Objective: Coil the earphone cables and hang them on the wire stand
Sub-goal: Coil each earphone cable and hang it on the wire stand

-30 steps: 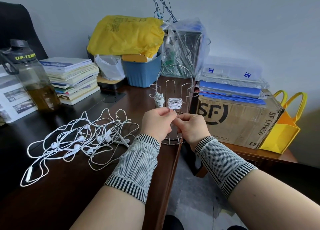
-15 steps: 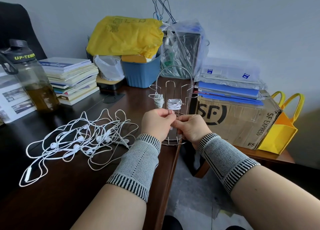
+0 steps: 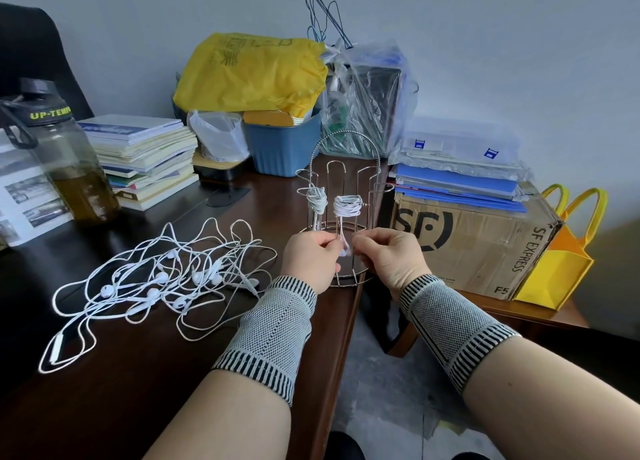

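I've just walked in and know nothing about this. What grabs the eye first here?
Probably the white tangle of earphone cables sprawled on the dark desk at left. Next, the two hands, left hand and right hand, pinching earbud ends below a coiled earphone bundle on the wire stand. Behind sits a bright yellow bag.

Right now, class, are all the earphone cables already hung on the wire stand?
No: only two coiled bundles hang on the wire stand; a tangled pile lies on the desk.

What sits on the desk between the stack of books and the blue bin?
In the head view, a white plastic bag lying on a dark tray sits between the stack of books and the blue bin.
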A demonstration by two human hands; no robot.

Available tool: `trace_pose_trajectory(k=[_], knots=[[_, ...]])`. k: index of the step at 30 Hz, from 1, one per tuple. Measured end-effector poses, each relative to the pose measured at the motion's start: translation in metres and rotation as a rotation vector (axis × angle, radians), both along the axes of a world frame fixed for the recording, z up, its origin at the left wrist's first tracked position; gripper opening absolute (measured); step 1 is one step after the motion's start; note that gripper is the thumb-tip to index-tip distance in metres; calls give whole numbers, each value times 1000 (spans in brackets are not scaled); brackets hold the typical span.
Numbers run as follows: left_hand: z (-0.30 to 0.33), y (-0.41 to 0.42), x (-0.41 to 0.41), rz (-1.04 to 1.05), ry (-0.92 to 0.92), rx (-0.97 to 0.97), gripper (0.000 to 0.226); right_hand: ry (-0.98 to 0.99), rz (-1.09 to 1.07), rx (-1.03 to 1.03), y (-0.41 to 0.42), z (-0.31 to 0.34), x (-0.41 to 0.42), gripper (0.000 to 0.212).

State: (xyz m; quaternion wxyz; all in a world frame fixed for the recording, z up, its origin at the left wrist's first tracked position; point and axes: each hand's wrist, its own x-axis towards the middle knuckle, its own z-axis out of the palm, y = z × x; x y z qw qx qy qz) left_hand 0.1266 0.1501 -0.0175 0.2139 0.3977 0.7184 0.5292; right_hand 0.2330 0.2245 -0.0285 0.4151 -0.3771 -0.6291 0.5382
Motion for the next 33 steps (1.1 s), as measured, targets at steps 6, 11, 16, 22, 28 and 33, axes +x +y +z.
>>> trace_pose_trajectory(k=[6,11,16,22,28,33], knots=[[-4,-1,-3,29,-65,-31,11,-129,-40,161,-2,0,0,26],[-2,-3,-4,61,-103,-73,30,-199,-41,190,-1,0,0,14],[-3,-3,-5,75,-150,-105,28,-315,-52,244,1,-3,-3,9],[-5,-2,-7,111,-55,-84,31,-555,-98,443,0,-6,6,9],[-7,-1,-9,111,-19,-82,31,-803,84,502,0,-12,15,32],[-1,-2,-3,132,188,-120,31,-940,87,594,-3,-5,2,29]])
